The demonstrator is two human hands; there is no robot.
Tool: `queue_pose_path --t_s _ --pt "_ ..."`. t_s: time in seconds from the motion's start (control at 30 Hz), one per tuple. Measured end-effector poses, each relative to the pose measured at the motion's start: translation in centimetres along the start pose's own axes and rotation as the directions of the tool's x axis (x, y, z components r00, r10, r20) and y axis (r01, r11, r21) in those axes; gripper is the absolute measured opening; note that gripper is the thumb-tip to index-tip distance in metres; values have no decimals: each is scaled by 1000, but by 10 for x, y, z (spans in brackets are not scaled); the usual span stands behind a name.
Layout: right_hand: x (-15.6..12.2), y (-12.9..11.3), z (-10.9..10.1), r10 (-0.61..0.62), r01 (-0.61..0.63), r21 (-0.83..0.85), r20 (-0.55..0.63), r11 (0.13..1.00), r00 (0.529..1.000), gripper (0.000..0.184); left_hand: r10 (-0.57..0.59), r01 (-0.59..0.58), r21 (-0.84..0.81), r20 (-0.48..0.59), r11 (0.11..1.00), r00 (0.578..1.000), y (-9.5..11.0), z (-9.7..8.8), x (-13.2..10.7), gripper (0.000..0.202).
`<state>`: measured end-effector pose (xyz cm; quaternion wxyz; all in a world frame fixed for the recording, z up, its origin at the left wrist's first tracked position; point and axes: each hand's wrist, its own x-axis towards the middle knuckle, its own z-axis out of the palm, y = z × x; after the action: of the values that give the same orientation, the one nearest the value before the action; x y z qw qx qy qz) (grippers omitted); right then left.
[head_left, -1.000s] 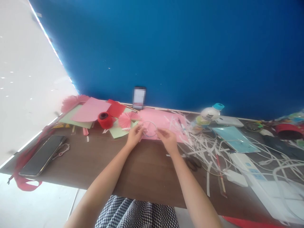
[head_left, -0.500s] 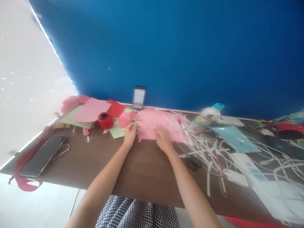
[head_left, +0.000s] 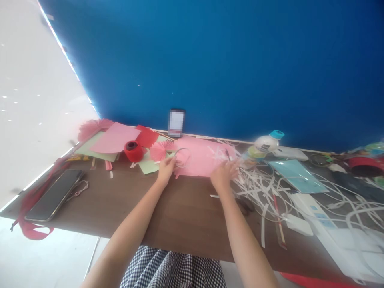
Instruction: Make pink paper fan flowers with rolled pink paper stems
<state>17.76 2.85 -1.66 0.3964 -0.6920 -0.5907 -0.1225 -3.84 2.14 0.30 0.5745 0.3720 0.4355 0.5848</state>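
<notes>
My left hand (head_left: 166, 168) pinches a thin loop of paper strip (head_left: 182, 157) and holds it just above a pink sheet (head_left: 202, 160) on the brown table (head_left: 180, 216). My right hand (head_left: 223, 175) has its fingers spread and reaches into the heap of white paper strips (head_left: 258, 182) at the pink sheet's right edge; nothing shows in its grasp. A small pink paper fan (head_left: 160, 150) lies left of the loop.
A red tape roll (head_left: 133, 151), pink and green sheets and red paper lie at the back left. A phone (head_left: 54, 195) lies at the left edge, another (head_left: 176, 123) leans on the blue wall. Scissors (head_left: 246, 206), a bottle (head_left: 264, 145), a teal booklet (head_left: 295, 176) and a power strip (head_left: 318, 216) are right.
My right hand let go of the loop, pressed on the pink sheet, then moved right to the white strips. My left hand kept the loop and shifted slightly left.
</notes>
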Motion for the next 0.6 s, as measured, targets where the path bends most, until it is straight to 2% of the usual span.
queue_pose_path --t_s 0.1,0.17,0.27,0.3,0.33,0.37,0.4,0.5,0.6 --pt "0 -15 -19 -125 124 25 26 992 992 44 -20 20 37 2 999 1000 -1 0 0 35" --pt "0 -31 -30 -287 277 158 39 948 957 39 -29 29 62 7 998 1000 -1 1 -1 36" --pt "-5 -53 -39 -557 501 350 77 791 827 28 -47 41 82 65 996 997 1 2 -4 40" --pt "-7 -57 -40 -614 534 407 87 741 785 23 -51 44 83 89 996 995 2 4 -5 42" --pt "-9 -60 -39 -637 541 451 86 711 766 20 -53 44 78 109 996 993 3 5 -7 44" --pt "-11 -62 -39 -638 530 482 82 698 765 18 -53 44 70 125 997 991 5 6 -8 47" --pt "-12 -62 -38 -616 504 502 74 703 785 18 -49 41 63 138 997 989 7 7 -10 50" --pt "-14 -61 -39 -460 382 514 27 768 888 16 -15 -2 89 197 996 980 11 10 -14 52" --pt "-12 -63 -45 -327 292 525 -26 800 945 14 101 -156 185 279 970 955 11 10 -16 46"
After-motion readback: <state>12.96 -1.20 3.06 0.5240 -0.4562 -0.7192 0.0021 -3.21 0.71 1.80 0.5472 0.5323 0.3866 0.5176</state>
